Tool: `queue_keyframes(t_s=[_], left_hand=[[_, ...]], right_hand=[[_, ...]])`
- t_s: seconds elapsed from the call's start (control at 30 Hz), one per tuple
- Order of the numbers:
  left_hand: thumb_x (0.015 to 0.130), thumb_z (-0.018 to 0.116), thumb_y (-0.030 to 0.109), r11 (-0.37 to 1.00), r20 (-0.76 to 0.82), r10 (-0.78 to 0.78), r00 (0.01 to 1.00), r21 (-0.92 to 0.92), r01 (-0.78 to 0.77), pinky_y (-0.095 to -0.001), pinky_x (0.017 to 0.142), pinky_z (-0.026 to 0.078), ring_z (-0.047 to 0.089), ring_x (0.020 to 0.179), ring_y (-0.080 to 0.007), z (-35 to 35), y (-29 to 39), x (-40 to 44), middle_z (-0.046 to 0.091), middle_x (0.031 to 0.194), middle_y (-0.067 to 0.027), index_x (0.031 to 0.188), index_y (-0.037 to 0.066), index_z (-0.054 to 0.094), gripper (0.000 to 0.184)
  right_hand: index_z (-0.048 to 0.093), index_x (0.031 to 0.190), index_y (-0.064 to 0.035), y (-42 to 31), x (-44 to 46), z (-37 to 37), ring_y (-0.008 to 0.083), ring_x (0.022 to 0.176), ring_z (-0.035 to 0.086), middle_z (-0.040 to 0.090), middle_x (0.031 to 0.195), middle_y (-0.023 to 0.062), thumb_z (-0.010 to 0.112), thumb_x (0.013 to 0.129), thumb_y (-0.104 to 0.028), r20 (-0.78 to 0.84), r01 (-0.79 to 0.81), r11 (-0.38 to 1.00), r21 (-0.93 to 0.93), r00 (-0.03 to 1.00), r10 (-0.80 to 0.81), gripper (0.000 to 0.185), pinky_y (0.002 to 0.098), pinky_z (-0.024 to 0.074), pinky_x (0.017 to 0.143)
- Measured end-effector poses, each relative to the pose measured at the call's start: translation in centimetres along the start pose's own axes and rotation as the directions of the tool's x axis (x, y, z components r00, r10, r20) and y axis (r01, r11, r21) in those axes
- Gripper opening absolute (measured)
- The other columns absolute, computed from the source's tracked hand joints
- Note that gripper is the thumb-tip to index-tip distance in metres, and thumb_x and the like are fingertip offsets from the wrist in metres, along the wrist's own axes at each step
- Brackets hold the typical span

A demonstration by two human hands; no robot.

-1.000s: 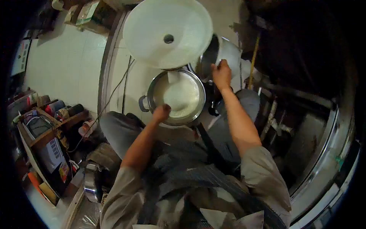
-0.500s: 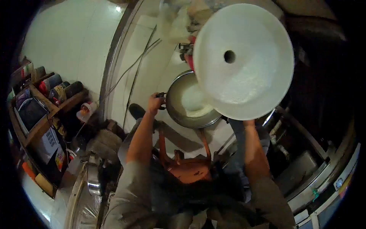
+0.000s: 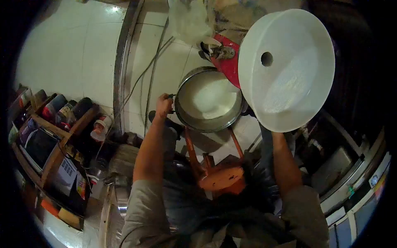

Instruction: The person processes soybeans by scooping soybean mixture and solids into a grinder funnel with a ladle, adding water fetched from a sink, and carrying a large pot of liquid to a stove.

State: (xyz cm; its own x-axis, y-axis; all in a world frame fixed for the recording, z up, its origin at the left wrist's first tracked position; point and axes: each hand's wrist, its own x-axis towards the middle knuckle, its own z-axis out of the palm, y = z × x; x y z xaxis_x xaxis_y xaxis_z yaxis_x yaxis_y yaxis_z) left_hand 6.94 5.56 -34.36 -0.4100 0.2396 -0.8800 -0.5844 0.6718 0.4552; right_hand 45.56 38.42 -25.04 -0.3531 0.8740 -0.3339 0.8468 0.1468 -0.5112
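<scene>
My left hand is closed on the left handle of a steel pot, which holds pale, whitish contents. Up and to the right, a large white round hopper with a dark hole overlaps the view of the pot's right side. A red machine part with a metal fitting shows beside the hopper. My right forearm reaches up beneath the hopper, whose rim hides my right hand.
An orange stool stands near my legs. At the left is a wooden rack with bottles and a plastic cup. A cable lies on the tiled floor. A clear plastic bag is at the top.
My left hand has gone from inside the pot to its handle. My right hand has left a metal vessel and passed out of sight. The view has shifted, bringing the stool and red part into sight.
</scene>
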Motion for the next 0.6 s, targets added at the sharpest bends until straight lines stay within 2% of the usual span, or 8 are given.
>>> queue_keyframes(t_s=[0.1, 0.17, 0.27, 0.33, 0.4, 0.47, 0.57, 0.6], left_hand=[[0.073, 0.052, 0.014, 0.995, 0.026, -0.015, 1.000, 0.099, 0.013, -0.0290, 0.046, 0.045, 0.051, 0.051, -0.0162, 1.8, -1.7, 1.4, 0.055, 0.069, -0.0074, 0.094, -0.006, 0.060, 0.030], [0.073, 0.052, 0.013, 0.993, 0.063, 0.094, 0.994, 0.070, -0.098, -0.0301, 0.046, 0.044, 0.051, 0.050, -0.0161, 2.0, -2.9, 2.1, 0.055, 0.068, -0.0072, 0.096, -0.007, 0.061, 0.031], [0.073, 0.052, 0.013, 0.985, -0.004, 0.047, 0.999, 0.168, -0.046, -0.0309, 0.048, 0.043, 0.051, 0.052, -0.0156, 1.8, -0.7, 1.6, 0.055, 0.067, -0.0066, 0.094, -0.006, 0.060, 0.030], [0.073, 0.052, 0.014, 0.988, 0.009, 0.040, 0.999, 0.149, -0.041, -0.0310, 0.049, 0.043, 0.051, 0.053, -0.0151, 1.9, 0.8, 0.9, 0.054, 0.066, -0.0059, 0.093, -0.005, 0.061, 0.029], [0.073, 0.053, 0.014, 0.991, 0.016, 0.037, 0.999, 0.127, -0.039, -0.0311, 0.050, 0.043, 0.051, 0.054, -0.0146, 2.2, 1.3, 0.6, 0.054, 0.066, -0.0053, 0.092, -0.004, 0.061, 0.028], [0.073, 0.055, 0.015, 0.985, -0.061, -0.015, 0.998, 0.170, 0.026, -0.0292, 0.051, 0.043, 0.052, 0.056, -0.0135, 1.4, 1.3, 0.4, 0.053, 0.065, -0.0038, 0.092, -0.003, 0.061, 0.027], [0.075, 0.055, 0.015, 0.962, -0.058, -0.016, 0.998, 0.272, 0.031, -0.0282, 0.050, 0.042, 0.051, 0.056, -0.0130, 0.0, 0.2, 1.0, 0.053, 0.065, -0.0023, 0.093, -0.002, 0.061, 0.026], [0.076, 0.053, 0.015, 0.950, -0.018, -0.005, 1.000, 0.312, 0.010, -0.0278, 0.050, 0.042, 0.050, 0.055, -0.0128, -0.5, 0.0, 1.1, 0.052, 0.066, -0.0016, 0.093, 0.000, 0.062, 0.025]], right_hand=[[0.059, 0.109, 0.0033, 1.7, 0.7, -0.9, 0.0288, 0.092, 0.059, 0.061, 0.106, 0.0176, 0.063, 0.083, -0.015, 0.032, -0.040, 0.999, 0.025, 0.999, 0.040, 0.032, 0.0394, 0.0482, 0.081], [0.060, 0.109, 0.0033, 2.6, 0.7, -1.3, 0.0281, 0.091, 0.059, 0.061, 0.105, 0.0171, 0.063, 0.083, -0.015, 0.053, -0.058, 0.998, 0.038, 0.997, 0.056, 0.032, 0.0391, 0.0488, 0.080], [0.060, 0.108, 0.0033, 4.3, 0.8, -0.8, 0.0272, 0.088, 0.060, 0.061, 0.104, 0.0165, 0.062, 0.083, -0.015, 0.113, -0.111, 0.992, 0.052, 0.988, 0.105, 0.031, 0.0386, 0.0497, 0.078], [0.060, 0.108, 0.0033, 5.9, -0.1, -0.9, 0.0266, 0.086, 0.060, 0.062, 0.104, 0.0160, 0.062, 0.083, -0.015, 0.139, -0.164, 0.984, 0.071, 0.978, 0.153, 0.031, 0.0383, 0.0503, 0.077], [0.060, 0.108, 0.0033, 7.4, -1.0, -1.1, 0.0259, 0.085, 0.060, 0.062, 0.103, 0.0156, 0.062, 0.083, -0.015, 0.093, -0.218, 0.962, 0.162, 0.974, 0.205, 0.031, 0.0380, 0.0509, 0.076], [0.060, 0.106, 0.0037, 8.4, -1.7, -1.2, 0.0234, 0.081, 0.060, 0.061, 0.099, 0.0135, 0.061, 0.083, -0.014, -0.019, -0.202, 0.923, 0.328, 0.975, 0.221, 0.029, 0.0352, 0.0523, 0.070], [0.061, 0.102, 0.0026, 8.8, -2.1, -2.0, 0.0208, 0.081, 0.060, 0.060, 0.095, 0.0101, 0.059, 0.084, -0.013, 0.042, -0.189, 0.973, 0.130, 0.982, 0.185, 0.024, 0.0321, 0.0528, 0.064], [0.059, 0.103, 0.0022, 8.3, -1.9, -1.2, 0.0202, 0.081, 0.060, 0.060, 0.095, 0.0097, 0.059, 0.083, -0.013, 0.058, -0.349, 0.825, 0.445, 0.930, 0.363, 0.024, 0.0331, 0.0530, 0.065]])
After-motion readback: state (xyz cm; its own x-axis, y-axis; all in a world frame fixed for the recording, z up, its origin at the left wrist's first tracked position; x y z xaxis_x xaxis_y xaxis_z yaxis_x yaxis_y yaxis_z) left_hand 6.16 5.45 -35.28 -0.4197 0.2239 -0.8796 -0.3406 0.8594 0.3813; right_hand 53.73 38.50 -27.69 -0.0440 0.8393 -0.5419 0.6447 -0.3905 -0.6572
